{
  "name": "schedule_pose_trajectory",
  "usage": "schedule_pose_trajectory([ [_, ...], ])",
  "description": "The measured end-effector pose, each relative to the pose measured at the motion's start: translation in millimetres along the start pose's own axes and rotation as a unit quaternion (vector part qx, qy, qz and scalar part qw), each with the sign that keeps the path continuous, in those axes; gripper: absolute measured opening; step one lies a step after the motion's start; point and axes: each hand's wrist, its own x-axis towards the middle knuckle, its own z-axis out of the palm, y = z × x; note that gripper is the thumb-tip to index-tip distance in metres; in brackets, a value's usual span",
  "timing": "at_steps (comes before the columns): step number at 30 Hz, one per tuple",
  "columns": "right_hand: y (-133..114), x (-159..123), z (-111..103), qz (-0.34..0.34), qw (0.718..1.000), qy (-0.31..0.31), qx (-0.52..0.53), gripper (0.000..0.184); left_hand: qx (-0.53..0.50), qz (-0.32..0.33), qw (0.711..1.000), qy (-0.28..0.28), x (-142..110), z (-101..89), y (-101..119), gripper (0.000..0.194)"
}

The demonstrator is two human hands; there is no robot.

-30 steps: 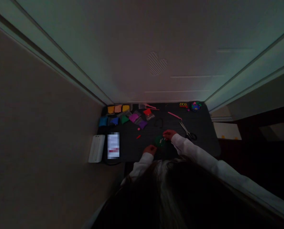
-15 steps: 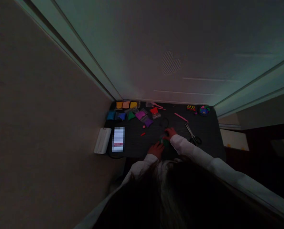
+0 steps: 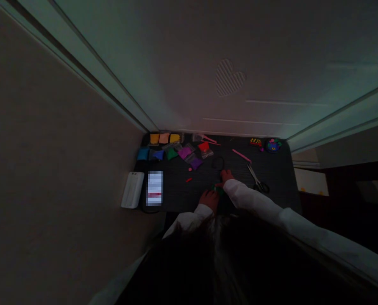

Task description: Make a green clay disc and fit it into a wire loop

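Near the table's front edge, my left hand [image 3: 209,200] rests with its fingers bent down onto a small green piece [image 3: 220,189] that looks like modelling clay. Most of that piece is covered by my hands. Just right of it and a little farther back is my right hand [image 3: 226,178], thumb and fingers apart, the thumb reaching to the green piece's edge. A thin dark loop [image 3: 218,163] lies beyond my right hand. To the left are a small red piece [image 3: 189,180] and a pink ball [image 3: 190,169]. Open-bladed scissors [image 3: 258,179] lie right of my right sleeve.
Several bags of coloured clay, among them a purple bag [image 3: 195,163] and a red bag [image 3: 204,148], lie toward the back left. A lit phone [image 3: 154,188] and a white device [image 3: 133,189] sit at left. Back right are a pink stick [image 3: 241,156] and a decorated blue dish [image 3: 273,146].
The view has shifted slightly. My right hand has moved a little closer to the green piece, and my left hand stays on it. The other things on the table have stayed put.
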Motion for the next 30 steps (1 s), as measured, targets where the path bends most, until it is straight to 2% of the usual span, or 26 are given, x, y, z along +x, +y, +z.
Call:
schedule_pose_trajectory([
  [6,1,-3,-1,-0.012,1.000,-0.001,-0.002,0.047,0.007,0.005,1.000,-0.015,6,-6.3,2,0.031],
  [11,4,-15,-2,-0.064,0.998,0.011,0.019,0.038,0.008,0.006,1.000,-0.010,1,-9.4,2,0.035],
  [16,3,-21,1,-0.088,0.994,0.034,0.052,0.045,-0.006,0.004,1.000,-0.005,-3,-7.2,1,0.043],
  [22,1,-10,7,-0.040,0.992,0.041,0.110,0.026,-0.053,0.002,0.999,0.006,-5,-5.3,1,0.048],
  [25,-2,-2,6,-0.005,0.987,0.017,0.157,0.016,-0.084,-0.010,0.996,0.023,-8,-7.6,3,0.044],
  [28,-1,1,0,0.020,0.974,-0.030,0.225,0.018,-0.120,-0.051,0.990,0.054,-12,-11.7,-1,0.035],
  [30,7,-3,-7,0.036,0.959,-0.054,0.277,0.022,-0.145,-0.102,0.981,0.079,-15,-14.5,-8,0.029],
])
